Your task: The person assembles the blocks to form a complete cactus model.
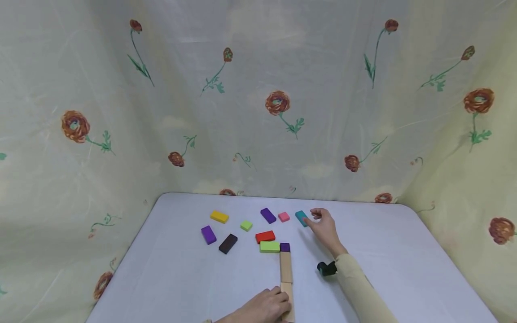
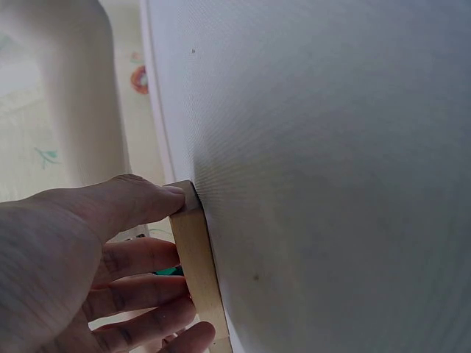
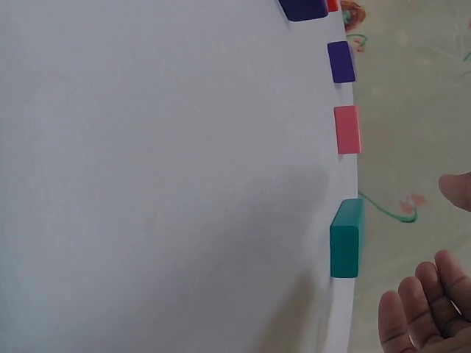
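Observation:
My left hand [image 1: 266,306] grips a plain wooden block [image 1: 288,290] at the near end of a row. In the left wrist view, the thumb presses the end of that wooden block [image 2: 196,257] while the fingers lie along its side. Ahead of it in line come another wooden block [image 1: 286,267] and a small purple block [image 1: 285,247]. A lime-green block [image 1: 269,247] sits left of the purple one. With fingers apart, my right hand [image 1: 325,229] hovers beside a teal block [image 1: 301,218]. The right wrist view shows a gap between hand and teal block [image 3: 346,239].
Loose blocks lie farther back: red [image 1: 265,237], pink [image 1: 284,217], purple [image 1: 268,216], small green [image 1: 246,225], yellow [image 1: 219,217], another purple [image 1: 208,234] and dark brown [image 1: 228,243]. A black device [image 1: 326,268] shows by the right wrist. Flowered cloth [image 1: 258,112] hangs behind the white table [image 1: 181,278].

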A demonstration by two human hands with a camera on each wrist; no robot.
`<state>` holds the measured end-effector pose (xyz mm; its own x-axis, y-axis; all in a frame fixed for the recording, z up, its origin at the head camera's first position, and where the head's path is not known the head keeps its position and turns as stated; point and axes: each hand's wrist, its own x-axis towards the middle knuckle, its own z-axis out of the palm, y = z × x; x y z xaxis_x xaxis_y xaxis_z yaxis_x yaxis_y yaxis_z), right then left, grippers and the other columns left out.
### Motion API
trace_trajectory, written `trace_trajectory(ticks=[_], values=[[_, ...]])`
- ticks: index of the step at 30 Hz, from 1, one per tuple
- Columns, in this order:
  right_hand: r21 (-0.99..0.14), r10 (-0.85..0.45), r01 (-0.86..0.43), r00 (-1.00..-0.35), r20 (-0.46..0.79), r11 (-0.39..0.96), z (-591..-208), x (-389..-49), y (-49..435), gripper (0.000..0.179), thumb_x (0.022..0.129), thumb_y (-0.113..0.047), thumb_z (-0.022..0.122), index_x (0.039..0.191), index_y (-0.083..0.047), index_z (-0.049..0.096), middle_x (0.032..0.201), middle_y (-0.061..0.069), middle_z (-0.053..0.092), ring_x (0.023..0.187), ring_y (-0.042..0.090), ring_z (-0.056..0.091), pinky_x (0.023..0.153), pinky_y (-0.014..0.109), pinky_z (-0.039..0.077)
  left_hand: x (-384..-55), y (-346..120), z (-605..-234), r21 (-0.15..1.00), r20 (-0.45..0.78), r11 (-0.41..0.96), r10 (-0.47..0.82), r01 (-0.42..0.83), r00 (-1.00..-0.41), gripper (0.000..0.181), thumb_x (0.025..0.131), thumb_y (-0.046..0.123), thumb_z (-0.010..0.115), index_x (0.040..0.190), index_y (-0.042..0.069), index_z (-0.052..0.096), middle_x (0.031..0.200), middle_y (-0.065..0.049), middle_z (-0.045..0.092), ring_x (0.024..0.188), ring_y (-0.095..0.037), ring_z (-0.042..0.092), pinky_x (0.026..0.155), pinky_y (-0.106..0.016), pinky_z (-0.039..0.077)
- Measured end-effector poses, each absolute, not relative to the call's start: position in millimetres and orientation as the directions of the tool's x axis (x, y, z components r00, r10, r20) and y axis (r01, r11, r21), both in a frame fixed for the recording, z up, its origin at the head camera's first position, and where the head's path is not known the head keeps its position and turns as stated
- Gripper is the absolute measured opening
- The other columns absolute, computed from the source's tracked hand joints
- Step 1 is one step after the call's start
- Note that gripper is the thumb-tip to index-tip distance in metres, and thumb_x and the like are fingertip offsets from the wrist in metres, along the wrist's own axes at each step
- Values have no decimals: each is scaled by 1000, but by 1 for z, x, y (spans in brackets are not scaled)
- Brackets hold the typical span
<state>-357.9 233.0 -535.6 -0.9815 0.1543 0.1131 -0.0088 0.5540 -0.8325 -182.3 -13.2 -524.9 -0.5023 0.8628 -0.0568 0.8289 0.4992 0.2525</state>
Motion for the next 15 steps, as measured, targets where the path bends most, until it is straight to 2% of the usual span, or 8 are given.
trace_trajectory(ticks=[8,15], values=[[-841,154,38,-987,54,540,-538,-367,229,54,88,-28,69,127,2,48,127,22,51,114,32,49,97,45,44,-182,-13,-525,261,-80,509,858,820,-507,33,93,42,59,114,18,67,105,10,62,88,0,46,73,-12,42],[-824,174,113,-985,-18,555,-546,-376,231,55,88,-29,70,128,3,48,125,21,52,111,31,49,97,45,45,-183,-13,-526,277,-85,511,856,814,-509,34,93,42,60,115,18,67,105,9,62,87,-1,46,75,-11,42]])
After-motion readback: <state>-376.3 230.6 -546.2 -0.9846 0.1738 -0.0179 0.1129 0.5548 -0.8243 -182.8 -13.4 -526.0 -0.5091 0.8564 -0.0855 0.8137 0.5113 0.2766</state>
